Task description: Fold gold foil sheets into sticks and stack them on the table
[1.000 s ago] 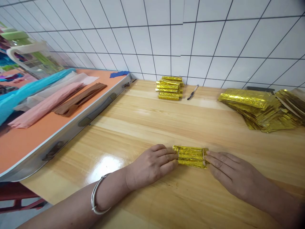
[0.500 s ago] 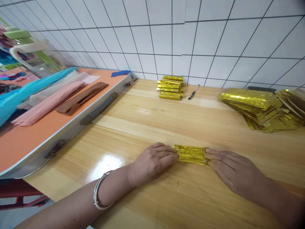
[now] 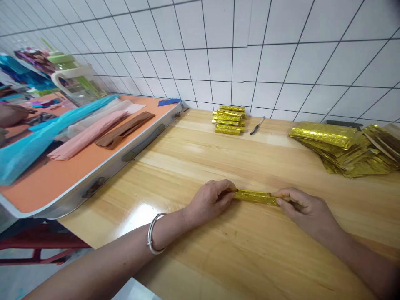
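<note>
A narrow folded strip of gold foil paper [image 3: 254, 196] lies across the wooden table [image 3: 200, 254] between my two hands. Its left end is pinched between the thumb and fingers of my left hand [image 3: 214, 198], which wears a silver bangle at the wrist. My right hand [image 3: 301, 206] pinches the right end the same way. Beyond the hands, near the wall, a small stack of folded gold foil strips [image 3: 229, 120] sits beside a pen [image 3: 258, 126]. At the right is a pile of flat gold foil sheets [image 3: 340, 148].
An orange-topped table [image 3: 75, 171] adjoins on the left, carrying brown crepe paper [image 3: 125, 130], pink crepe paper [image 3: 89, 135] and blue crepe paper [image 3: 62, 135]. A lidded bottle [image 3: 75, 77] stands there. Another person's hand [image 3: 12, 114] shows at the far left. A tiled wall [image 3: 218, 62] runs behind.
The gold foil piece has gone from a wider flat rectangle to a narrow strip. My fingers went from lying flat on its ends to pinching them. The view has shifted slightly left.
</note>
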Available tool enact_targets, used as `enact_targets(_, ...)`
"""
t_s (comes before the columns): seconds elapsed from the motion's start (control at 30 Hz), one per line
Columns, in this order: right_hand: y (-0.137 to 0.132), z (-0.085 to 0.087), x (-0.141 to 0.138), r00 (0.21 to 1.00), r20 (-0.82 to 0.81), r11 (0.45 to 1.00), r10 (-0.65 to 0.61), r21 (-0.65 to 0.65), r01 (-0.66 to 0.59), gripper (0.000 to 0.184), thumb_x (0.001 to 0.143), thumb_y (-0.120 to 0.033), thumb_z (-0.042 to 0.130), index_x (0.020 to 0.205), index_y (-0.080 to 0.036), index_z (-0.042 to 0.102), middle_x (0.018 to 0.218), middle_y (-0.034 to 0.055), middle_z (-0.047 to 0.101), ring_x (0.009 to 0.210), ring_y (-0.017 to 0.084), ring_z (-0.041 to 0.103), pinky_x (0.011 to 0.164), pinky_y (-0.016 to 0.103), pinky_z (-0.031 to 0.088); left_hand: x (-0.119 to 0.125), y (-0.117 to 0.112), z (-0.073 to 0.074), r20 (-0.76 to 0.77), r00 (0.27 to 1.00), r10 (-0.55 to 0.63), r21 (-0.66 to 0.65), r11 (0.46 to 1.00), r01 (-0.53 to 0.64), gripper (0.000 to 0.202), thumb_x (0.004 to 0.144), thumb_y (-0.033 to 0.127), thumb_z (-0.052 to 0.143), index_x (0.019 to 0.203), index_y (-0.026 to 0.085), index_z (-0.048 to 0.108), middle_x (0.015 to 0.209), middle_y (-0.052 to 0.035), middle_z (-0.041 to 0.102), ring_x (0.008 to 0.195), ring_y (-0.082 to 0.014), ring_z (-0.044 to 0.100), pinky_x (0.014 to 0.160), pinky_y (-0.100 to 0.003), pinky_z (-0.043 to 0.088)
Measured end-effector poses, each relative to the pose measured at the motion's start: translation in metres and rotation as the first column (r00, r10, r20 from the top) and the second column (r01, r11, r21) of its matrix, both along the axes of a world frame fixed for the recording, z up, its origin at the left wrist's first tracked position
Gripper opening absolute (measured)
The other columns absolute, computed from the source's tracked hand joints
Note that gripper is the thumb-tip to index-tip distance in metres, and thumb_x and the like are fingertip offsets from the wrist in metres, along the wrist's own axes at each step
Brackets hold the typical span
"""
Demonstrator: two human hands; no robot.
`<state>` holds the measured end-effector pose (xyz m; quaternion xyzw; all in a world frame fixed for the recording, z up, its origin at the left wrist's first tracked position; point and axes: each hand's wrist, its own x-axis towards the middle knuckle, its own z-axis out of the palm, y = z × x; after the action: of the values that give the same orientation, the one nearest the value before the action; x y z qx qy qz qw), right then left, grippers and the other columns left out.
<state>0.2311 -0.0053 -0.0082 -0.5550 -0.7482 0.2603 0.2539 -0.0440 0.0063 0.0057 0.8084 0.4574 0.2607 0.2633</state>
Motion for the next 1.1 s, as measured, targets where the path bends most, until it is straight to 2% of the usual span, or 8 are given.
enact_targets(0.17, 0.004, -0.002, -0.003, 0.995, -0.098, 0.999, -0.028, -0.045, 0.023, 0.016, 0.083, -0.035, 0.050, 0.087, -0.024, 0.061, 0.065, -0.0028, 0.058, 0.054, 0.012, 0.049, 0.048, 0.023, 0.037, 0.006, 0.000, -0.003, 0.005, 1.000, 0.025, 0.046, 0.999, -0.026, 0.011, 0.087, 0.018, 0.046, 0.090, 0.018, 0.056, 0.079, -0.0004, 0.060, 0.071, -0.0119, 0.054, 0.065, -0.023, 0.044)
enact_targets(0.3, 0.008, -0.001, -0.003, 0.995, -0.092, 0.999, -0.042, -0.013, 0.041, 0.016, 0.082, -0.035, 0.051, 0.083, -0.024, 0.062, 0.063, -0.0030, 0.057, 0.053, 0.012, 0.049, 0.047, 0.023, 0.036, 0.013, 0.000, -0.005, -0.027, 0.996, 0.081, 0.076, 0.994, -0.078, 0.010, 0.086, 0.017, 0.046, 0.087, 0.018, 0.056, 0.079, -0.0007, 0.059, 0.071, -0.0124, 0.054, 0.064, -0.023, 0.043)
enact_targets(0.57, 0.009, 0.000, -0.005, 1.000, 0.018, 0.991, 0.006, 0.132, -0.009, 0.015, 0.083, -0.029, 0.048, 0.085, -0.022, 0.062, 0.071, -0.0004, 0.062, 0.062, 0.014, 0.055, 0.053, 0.024, 0.040, 0.021, -0.001, -0.005, -0.113, 0.982, 0.148, 0.155, 0.979, -0.130, 0.009, 0.084, 0.015, 0.046, 0.082, 0.018, 0.055, 0.076, -0.0006, 0.059, 0.068, -0.0129, 0.053, 0.062, -0.024, 0.041)
enact_targets(0.73, 0.014, -0.006, -0.003, 0.992, 0.108, 0.959, 0.072, 0.265, -0.098, 0.015, 0.084, -0.023, 0.047, 0.083, -0.022, 0.063, 0.079, 0.0030, 0.059, 0.074, 0.018, 0.055, 0.062, 0.029, 0.043, 0.021, 0.001, -0.009, -0.170, 0.970, 0.172, 0.228, 0.965, -0.131, 0.011, 0.084, 0.016, 0.049, 0.078, 0.017, 0.058, 0.075, -0.0031, 0.058, 0.076, -0.0159, 0.053, 0.070, -0.028, 0.041)
enact_targets(0.87, 0.018, -0.010, 0.002, 0.981, 0.191, 0.950, 0.044, 0.297, -0.100, 0.014, 0.083, -0.025, 0.050, 0.085, -0.022, 0.064, 0.078, 0.0045, 0.055, 0.080, 0.021, 0.053, 0.065, 0.031, 0.044, 0.019, 0.003, -0.011, -0.178, 0.958, 0.225, 0.222, 0.958, -0.183, 0.007, 0.082, 0.024, 0.055, 0.079, 0.018, 0.059, 0.084, -0.0042, 0.058, 0.085, -0.0184, 0.052, 0.076, -0.032, 0.041)
enact_targets(0.97, 0.020, -0.010, 0.004, 0.967, 0.254, 0.930, 0.007, 0.354, -0.099, 0.014, 0.081, -0.029, 0.054, 0.089, -0.022, 0.064, 0.078, 0.0050, 0.056, 0.081, 0.023, 0.052, 0.068, 0.034, 0.044, 0.016, 0.004, -0.012, -0.172, 0.950, 0.262, 0.220, 0.950, -0.222, 0.012, 0.079, 0.030, 0.061, 0.086, 0.019, 0.059, 0.090, -0.0043, 0.057, 0.090, -0.0202, 0.050, 0.079, -0.034, 0.040)
enact_targets(1.1, 0.018, -0.006, 0.004, 0.958, 0.284, 0.923, 0.024, 0.362, -0.131, 0.014, 0.084, -0.029, 0.052, 0.091, -0.021, 0.061, 0.081, 0.0058, 0.058, 0.081, 0.023, 0.052, 0.068, 0.035, 0.043, 0.013, 0.005, -0.014, -0.160, 0.963, 0.217, 0.198, 0.963, -0.184, 0.010, 0.080, 0.028, 0.061, 0.082, 0.019, 0.058, 0.092, -0.0046, 0.057, 0.092, -0.0205, 0.050, 0.081, -0.035, 0.041)
